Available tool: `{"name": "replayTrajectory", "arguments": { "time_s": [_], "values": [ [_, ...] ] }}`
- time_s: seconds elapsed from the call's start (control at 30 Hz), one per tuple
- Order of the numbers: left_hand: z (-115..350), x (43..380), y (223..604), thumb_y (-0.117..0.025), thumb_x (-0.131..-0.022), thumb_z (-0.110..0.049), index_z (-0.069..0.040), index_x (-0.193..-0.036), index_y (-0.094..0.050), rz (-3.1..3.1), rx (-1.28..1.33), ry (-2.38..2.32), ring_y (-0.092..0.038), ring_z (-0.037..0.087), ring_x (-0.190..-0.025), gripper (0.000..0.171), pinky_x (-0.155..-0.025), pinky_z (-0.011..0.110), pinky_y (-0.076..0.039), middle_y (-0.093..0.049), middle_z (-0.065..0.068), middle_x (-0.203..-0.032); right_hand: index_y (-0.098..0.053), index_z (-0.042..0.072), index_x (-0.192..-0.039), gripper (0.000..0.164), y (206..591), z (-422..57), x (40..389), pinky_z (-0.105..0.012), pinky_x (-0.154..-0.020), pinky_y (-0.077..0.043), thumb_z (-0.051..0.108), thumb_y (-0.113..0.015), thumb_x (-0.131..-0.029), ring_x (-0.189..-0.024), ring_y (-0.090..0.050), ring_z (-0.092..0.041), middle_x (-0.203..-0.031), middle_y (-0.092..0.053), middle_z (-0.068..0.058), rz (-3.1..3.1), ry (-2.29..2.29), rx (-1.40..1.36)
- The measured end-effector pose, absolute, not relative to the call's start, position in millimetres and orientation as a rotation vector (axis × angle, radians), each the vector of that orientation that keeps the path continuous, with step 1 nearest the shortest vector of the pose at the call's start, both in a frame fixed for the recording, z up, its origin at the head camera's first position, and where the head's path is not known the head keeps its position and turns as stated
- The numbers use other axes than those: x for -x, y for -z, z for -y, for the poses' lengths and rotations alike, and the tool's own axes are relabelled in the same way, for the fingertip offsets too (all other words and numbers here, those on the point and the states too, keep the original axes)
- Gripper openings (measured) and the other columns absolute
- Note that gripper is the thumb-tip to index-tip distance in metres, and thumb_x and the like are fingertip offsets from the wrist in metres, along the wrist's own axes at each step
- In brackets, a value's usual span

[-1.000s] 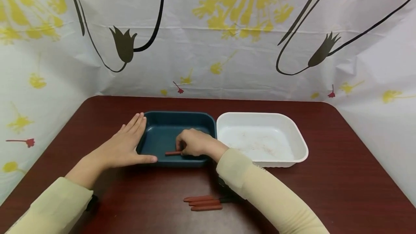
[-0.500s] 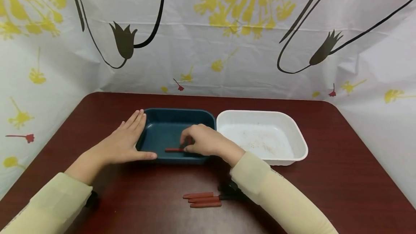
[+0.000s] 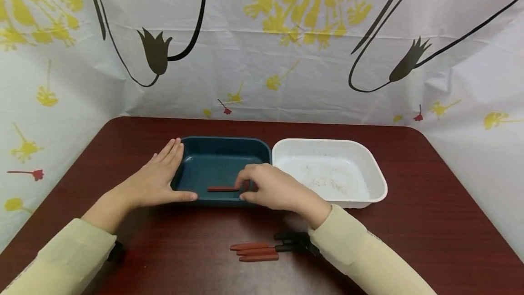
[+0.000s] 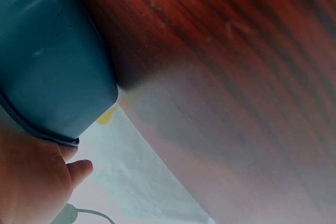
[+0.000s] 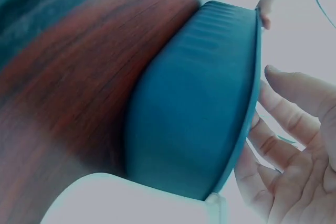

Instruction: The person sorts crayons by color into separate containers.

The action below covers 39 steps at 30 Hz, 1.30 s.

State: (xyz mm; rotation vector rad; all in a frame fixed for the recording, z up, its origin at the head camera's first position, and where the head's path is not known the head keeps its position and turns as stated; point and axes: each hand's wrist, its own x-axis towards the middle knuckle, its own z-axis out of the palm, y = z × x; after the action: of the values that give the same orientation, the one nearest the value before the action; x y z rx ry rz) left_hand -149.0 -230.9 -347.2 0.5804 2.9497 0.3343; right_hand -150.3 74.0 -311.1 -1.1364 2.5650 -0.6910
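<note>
My left hand (image 3: 157, 180) lies along the left rim of the dark blue tray (image 3: 221, 140), fingers straight and thumb stretched to its front corner. In the left wrist view that hand (image 4: 34, 174) touches the tray's rim. Inside the tray, near its front wall, lies a slim reddish-brown stick (image 3: 222, 189). Just right of the stick's end, my right hand (image 3: 278, 188) hovers at the front right rim, fingers loosely bent. The right wrist view shows this hand (image 5: 299, 145) with fingers apart, holding nothing.
A white tray (image 3: 370, 185) with brownish specks on its floor stands against the blue tray's right side. In front lie several reddish-brown sticks (image 3: 258, 251) beside black slim pieces (image 3: 286, 242), partly under my right sleeve (image 3: 360, 249). A patterned sheet (image 3: 262, 58) hangs behind the table.
My right hand has let go of the stick and drawn back right and toward me. The stick stays in the blue tray. More of the black pieces shows. The left hand keeps its place.
</note>
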Motion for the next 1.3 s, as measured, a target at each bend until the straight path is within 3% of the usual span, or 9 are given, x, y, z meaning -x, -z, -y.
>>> {"name": "replayTrajectory", "arguments": {
  "time_s": [0.3, 0.53, 0.83, 1.13, 1.3],
  "values": [
    [232, 148, 348, -0.062, -0.076, -0.078, 0.005, -0.157, -0.005, -2.952, -0.581, -0.334, 0.0, 0.039, -0.155, 0.129, -0.116, 0.069, -0.018, 0.001, 0.021, -0.167, -0.072, 0.014, -0.11, 0.018, 305, -87, 134, -0.025, -0.074, -0.051, 0.018, -0.071, -0.093, -0.088, -0.061, -0.012, -0.109, -0.067, 0.001, -2.569, 0.783, 1.155],
    [233, 149, 348, -0.062, -0.077, -0.078, 0.005, -0.157, -0.005, -2.949, -0.584, -0.332, 0.001, 0.039, -0.155, 0.129, -0.116, 0.069, -0.018, 0.002, 0.02, -0.167, -0.073, 0.015, -0.106, 0.014, 307, -95, 118, -0.021, -0.074, -0.052, 0.016, -0.071, -0.093, -0.081, -0.059, -0.004, -0.104, -0.066, 0.005, -2.548, 0.833, 1.22],
    [234, 150, 347, -0.062, -0.077, -0.078, 0.005, -0.157, -0.004, -2.946, -0.58, -0.329, 0.002, 0.038, -0.155, 0.129, -0.116, 0.069, -0.017, 0.004, 0.02, -0.167, -0.073, 0.015, -0.105, 0.012, 312, -97, 103, -0.02, -0.078, -0.051, 0.018, -0.07, -0.093, -0.087, -0.06, -0.005, -0.103, -0.067, 0.007, -2.509, 0.752, 1.219],
    [233, 150, 348, -0.062, -0.077, -0.078, 0.004, -0.157, -0.003, -2.943, -0.583, -0.327, 0.002, 0.038, -0.155, 0.129, -0.117, 0.068, -0.016, 0.005, 0.019, -0.167, -0.075, 0.015, -0.101, 0.011, 331, -94, 103, -0.015, -0.065, -0.047, 0.017, -0.073, -0.091, -0.07, -0.053, 0.003, -0.086, -0.063, 0.011, -2.422, 0.661, 1.18],
    [233, 150, 348, -0.061, -0.077, -0.078, 0.004, -0.157, -0.003, -2.94, -0.578, -0.327, 0.002, 0.038, -0.155, 0.129, -0.117, 0.068, -0.016, 0.005, 0.019, -0.167, -0.075, 0.013, -0.102, 0.013, 339, -92, 105, -0.014, -0.065, -0.046, 0.015, -0.072, -0.09, -0.068, -0.051, 0.005, -0.081, -0.06, 0.012, -2.362, 0.638, 1.181]
  ]
}}
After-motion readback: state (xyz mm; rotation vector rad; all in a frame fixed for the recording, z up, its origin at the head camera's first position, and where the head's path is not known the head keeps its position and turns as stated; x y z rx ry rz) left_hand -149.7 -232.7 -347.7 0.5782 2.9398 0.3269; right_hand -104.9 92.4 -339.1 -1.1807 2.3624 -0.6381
